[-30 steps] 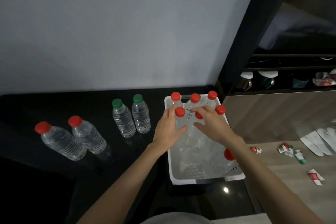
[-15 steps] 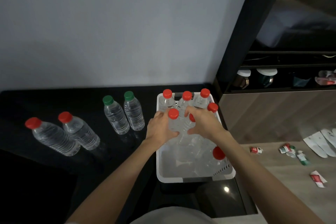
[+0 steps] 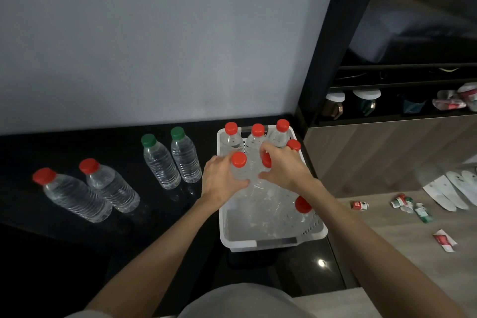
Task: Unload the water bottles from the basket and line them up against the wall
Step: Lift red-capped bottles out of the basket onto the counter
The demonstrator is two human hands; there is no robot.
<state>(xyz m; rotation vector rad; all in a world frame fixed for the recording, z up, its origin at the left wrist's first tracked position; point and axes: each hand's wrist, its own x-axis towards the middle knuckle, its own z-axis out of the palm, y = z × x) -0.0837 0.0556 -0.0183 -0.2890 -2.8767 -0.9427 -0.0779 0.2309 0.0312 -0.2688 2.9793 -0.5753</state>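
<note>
Bottles, two, red-capped, upright in the basket (image 3: 273,242): left grip (image 3: 222,181) curled round left bottle (image 3: 239,160), right grip (image 3: 284,168) round right bottle (image 3: 258,188); long axes vertical; wall (image 3: 154,46) ahead, standing row (image 3: 160,162) on the desk (image 3: 77,253) leftward, nearer left grip.

Left hand (image 3: 222,181) and right hand (image 3: 285,169) now around red-capped bottles (image 3: 240,171).

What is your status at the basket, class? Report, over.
Left grip round red-cap bottle; right grip round next bottle. Both in basket. Back-row bottles crowd close.
</note>
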